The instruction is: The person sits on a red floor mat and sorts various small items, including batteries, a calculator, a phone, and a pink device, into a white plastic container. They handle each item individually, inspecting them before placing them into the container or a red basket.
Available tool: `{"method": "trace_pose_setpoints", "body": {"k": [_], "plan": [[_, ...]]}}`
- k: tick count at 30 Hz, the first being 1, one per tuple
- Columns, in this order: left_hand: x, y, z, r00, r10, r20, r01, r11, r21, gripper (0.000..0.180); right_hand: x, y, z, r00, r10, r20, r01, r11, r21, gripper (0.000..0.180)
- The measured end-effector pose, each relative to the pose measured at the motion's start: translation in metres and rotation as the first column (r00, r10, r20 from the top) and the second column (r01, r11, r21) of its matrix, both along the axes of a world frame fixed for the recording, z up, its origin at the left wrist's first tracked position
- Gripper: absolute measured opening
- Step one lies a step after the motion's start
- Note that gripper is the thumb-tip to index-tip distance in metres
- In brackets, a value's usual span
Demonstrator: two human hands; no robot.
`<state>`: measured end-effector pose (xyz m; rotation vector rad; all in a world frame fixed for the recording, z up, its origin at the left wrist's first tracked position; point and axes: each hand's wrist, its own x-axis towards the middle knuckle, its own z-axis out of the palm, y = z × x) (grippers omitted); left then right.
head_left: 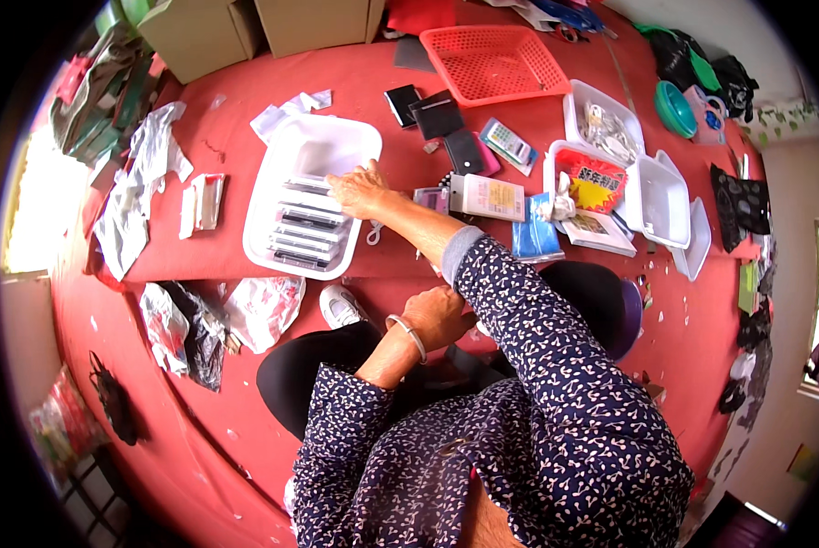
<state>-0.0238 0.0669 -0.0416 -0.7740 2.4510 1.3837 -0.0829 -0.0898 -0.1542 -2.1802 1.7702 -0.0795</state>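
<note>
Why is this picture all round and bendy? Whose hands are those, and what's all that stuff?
No robot here! You see a person's bare right hand and left hand. One camera on the person's head looks down; its very wide lens bends straight edges.

The right hand reaches over a white tub holding a row of flat items. The left, with a bracelet on its wrist, is near the right sleeve. I can't tell if either holds anything.

An orange basket also sits on the red surface.

Navy top point(583, 365) — white sprig print, grey right cuff point(459, 253), pale bangle point(416, 341), black trousers point(290, 374)
</note>
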Motion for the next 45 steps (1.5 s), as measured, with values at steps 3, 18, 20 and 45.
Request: {"method": "trace_pose_setpoints", "body": {"k": [3, 18, 20, 45], "plan": [[-0.003, 0.002, -0.003, 0.995, -0.079, 0.060, 0.081, 0.996, -0.032, 0.034, -0.018, 0.001, 0.017, 0.952, -0.039, 0.303, 0.057, 0.997, -0.049, 0.040], [-0.016, 0.011, -0.011, 0.970, -0.187, 0.154, 0.211, 0.965, -0.154, 0.035, -0.218, 0.136, 0.003, 0.860, -0.126, -0.495, 0.277, 0.929, 0.245, 0.097], [-0.019, 0.011, -0.012, 0.967, -0.197, 0.162, 0.221, 0.965, -0.145, 0.035, -0.214, 0.134, -0.004, 0.845, -0.141, -0.516, 0.292, 0.929, 0.225, 0.095], [-0.023, 0.013, -0.021, 0.951, -0.196, 0.239, 0.244, 0.951, -0.189, 0.031, -0.199, 0.112, 0.064, 0.789, -0.600, -0.131, 0.613, 0.782, 0.114, 0.026]]}}
